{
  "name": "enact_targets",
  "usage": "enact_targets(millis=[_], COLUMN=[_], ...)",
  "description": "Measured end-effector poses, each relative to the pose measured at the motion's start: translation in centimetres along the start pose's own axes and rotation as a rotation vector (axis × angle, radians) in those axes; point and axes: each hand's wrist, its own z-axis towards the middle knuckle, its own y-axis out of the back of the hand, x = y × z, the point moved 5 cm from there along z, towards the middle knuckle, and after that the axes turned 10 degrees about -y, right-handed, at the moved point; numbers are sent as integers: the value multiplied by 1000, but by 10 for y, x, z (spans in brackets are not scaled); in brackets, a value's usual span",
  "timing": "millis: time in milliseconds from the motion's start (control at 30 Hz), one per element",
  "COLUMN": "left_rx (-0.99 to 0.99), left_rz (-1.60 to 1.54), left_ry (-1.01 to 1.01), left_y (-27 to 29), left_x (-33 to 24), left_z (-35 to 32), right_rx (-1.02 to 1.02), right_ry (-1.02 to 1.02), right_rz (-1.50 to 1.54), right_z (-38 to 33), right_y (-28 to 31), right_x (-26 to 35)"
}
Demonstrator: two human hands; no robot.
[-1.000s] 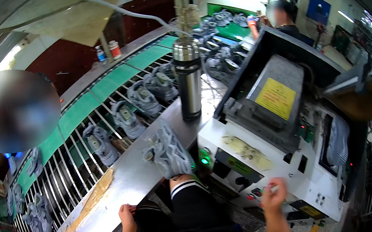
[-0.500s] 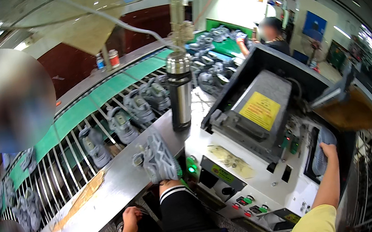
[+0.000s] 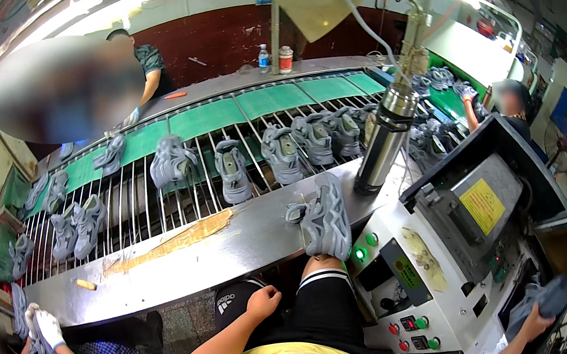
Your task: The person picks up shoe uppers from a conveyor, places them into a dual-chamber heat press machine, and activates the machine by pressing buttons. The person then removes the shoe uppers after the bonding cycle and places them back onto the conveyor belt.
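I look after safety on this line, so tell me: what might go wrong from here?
Only the right hand holds the gray shoe at the side of the machine; if that grip slips, the shoe might drop or knock the machine.

Gray footwear sits at the edge of the metal bench, close to the person's knee; a shift of the leg might nudge it off.

The steel thermos nearby might tip if bumped.

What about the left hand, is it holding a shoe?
No: the left hand curls above the shorts; the right hand holds a shoe.
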Motion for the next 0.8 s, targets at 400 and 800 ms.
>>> enact_targets(millis=[400, 800], left_rx=[564, -442], left_rz=[-655, -1295], left_ry=[-231, -154], left_y=[-28, 202], left_x=[-102, -96], left_z=[-39, -6], right_rx=[820, 2532], right_ry=[-269, 146], right_rz=[1209, 740], right_z=[-296, -646], right_y=[88, 147], right_x=[84, 305])
